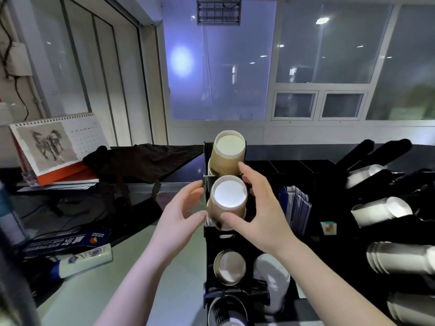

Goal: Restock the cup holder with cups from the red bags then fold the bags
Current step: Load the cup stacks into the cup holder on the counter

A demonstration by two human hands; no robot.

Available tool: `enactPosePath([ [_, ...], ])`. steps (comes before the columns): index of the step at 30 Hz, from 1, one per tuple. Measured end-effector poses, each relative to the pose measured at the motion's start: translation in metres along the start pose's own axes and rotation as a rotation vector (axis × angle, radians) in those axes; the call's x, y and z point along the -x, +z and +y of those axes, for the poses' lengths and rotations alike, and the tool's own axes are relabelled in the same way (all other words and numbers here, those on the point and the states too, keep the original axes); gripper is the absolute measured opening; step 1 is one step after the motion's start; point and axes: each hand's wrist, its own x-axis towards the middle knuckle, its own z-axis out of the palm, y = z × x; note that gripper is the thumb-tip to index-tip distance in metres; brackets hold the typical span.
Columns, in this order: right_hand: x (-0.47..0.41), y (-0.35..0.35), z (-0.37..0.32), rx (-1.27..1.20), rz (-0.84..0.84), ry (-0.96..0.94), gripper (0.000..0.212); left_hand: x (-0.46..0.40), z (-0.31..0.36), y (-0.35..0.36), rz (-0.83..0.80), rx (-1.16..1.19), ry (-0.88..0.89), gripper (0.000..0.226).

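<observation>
A black cup holder stands on the counter in front of me, its slots pointing up at me. The far slot holds a tan paper cup stack. My right hand grips the brown paper cup stack in the second slot, thumb on its near side and fingers round its far right side. My left hand hovers open just left of that stack, fingertips by the holder's left wall. Nearer slots hold another brown cup and white cups. A dark, crumpled bag-like cloth lies behind on the left.
Steel tumblers on black pegs crowd the right side. Blue sachets stand right of the holder. On the left are a desk calendar, a white tube and a blue leaflet on the glass counter.
</observation>
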Motion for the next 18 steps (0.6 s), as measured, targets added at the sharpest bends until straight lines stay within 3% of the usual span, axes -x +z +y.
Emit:
enactPosePath([
  [2, 0.002, 0.003, -0.001, 0.078, 0.007, -0.110, 0.070, 0.004, 0.004, -0.002, 0.014, 0.006, 0.019, 0.057],
  [5, 0.007, 0.007, 0.001, 0.167, -0.012, -0.105, 0.053, 0.011, 0.007, -0.005, 0.031, -0.001, 0.062, 0.053],
  [10, 0.016, 0.006, -0.006, 0.177, -0.020, -0.034, 0.052, 0.027, 0.007, -0.007, 0.059, -0.040, 0.165, 0.045],
  [15, 0.043, 0.000, -0.016, 0.075, 0.117, 0.043, 0.061, 0.048, 0.002, -0.001, 0.091, -0.011, 0.271, 0.042],
  [18, 0.061, -0.009, -0.021, 0.065, 0.155, 0.087, 0.055, 0.054, 0.003, 0.010, 0.083, 0.023, 0.296, 0.039],
])
